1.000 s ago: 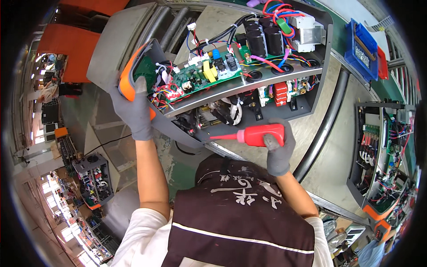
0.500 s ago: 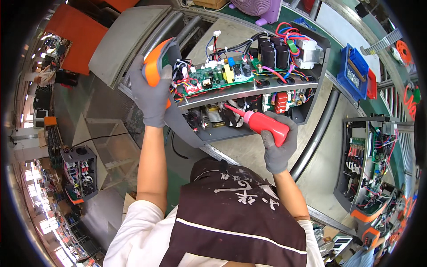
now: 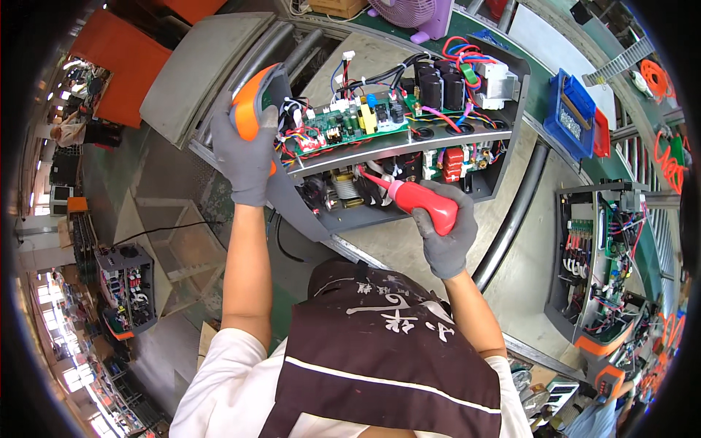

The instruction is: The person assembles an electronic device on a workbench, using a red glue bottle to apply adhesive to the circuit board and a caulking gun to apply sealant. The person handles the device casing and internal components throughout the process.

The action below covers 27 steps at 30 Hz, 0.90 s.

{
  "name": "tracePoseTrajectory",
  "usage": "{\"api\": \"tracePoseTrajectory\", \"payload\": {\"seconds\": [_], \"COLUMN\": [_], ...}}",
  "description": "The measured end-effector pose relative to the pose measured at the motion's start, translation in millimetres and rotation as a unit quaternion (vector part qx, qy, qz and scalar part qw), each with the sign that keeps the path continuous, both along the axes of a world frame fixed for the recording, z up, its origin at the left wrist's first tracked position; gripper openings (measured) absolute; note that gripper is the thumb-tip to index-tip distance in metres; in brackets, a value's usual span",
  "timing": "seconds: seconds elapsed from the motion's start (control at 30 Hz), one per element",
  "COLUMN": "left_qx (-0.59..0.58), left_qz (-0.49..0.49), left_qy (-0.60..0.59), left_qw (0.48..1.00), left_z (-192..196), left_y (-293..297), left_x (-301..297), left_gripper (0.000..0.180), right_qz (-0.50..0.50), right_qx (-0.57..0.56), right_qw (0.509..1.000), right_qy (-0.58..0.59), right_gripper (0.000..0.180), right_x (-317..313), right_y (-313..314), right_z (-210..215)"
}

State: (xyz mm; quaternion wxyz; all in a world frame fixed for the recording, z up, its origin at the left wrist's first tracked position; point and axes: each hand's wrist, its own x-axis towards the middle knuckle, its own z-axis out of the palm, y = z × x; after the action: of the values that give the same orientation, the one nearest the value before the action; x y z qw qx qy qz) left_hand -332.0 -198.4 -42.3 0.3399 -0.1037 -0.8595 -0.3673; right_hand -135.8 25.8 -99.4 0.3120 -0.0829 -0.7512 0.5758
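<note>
In front of me an opened electronic unit (image 3: pixel 409 150) in a grey metal case lies with its circuit boards and wires showing. My left hand (image 3: pixel 244 164), in a grey glove, is closed round the orange and grey end panel (image 3: pixel 248 109) at its left. A red squeeze bottle (image 3: pixel 427 204) with a long thin nozzle is held in my right hand (image 3: pixel 453 233), also gloved. The nozzle points left into the lower bay, its tip close to a wound coil (image 3: pixel 347 188). Whether the tip touches anything I cannot tell. Above that bay sits a green circuit board (image 3: pixel 350 124).
A similar open unit (image 3: pixel 595 263) stands on the right, another (image 3: pixel 128 288) at the far left. A blue bin (image 3: pixel 572 117) of small metal parts and a purple fan (image 3: pixel 416 14) are beyond. A black roller (image 3: pixel 515 219) runs right of the case.
The red bottle and my right hand have shifted slightly left with the view, the nozzle still in the lower bay. My left hand keeps its grip on the end panel.
</note>
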Motion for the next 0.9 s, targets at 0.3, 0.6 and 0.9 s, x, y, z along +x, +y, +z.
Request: {"api": "tracePoseTrajectory", "payload": {"seconds": [0.3, 0.6, 0.9], "left_qx": [0.016, 0.039, 0.041], "left_qz": [0.010, -0.009, -0.012], "left_qy": [-0.058, -0.049, -0.056], "left_qw": [0.998, 0.998, 0.998], "left_z": [0.4, -0.9, 1.4], "left_y": [-1.9, -1.2, -0.1], "left_x": [-1.6, -3.2, -6.5], "left_gripper": [0.068, 0.071, 0.067], "right_qz": [-0.100, -0.142, -0.249], "right_qx": [-0.175, -0.334, -0.172], "right_qw": [0.979, 0.932, 0.951], "right_qy": [-0.012, 0.020, 0.060], "right_gripper": [0.043, 0.049, 0.053], "right_x": [18.9, 42.2, 59.4], "right_y": [11.1, 31.2, 46.3], "right_z": [7.6, -12.4, -1.7]}}
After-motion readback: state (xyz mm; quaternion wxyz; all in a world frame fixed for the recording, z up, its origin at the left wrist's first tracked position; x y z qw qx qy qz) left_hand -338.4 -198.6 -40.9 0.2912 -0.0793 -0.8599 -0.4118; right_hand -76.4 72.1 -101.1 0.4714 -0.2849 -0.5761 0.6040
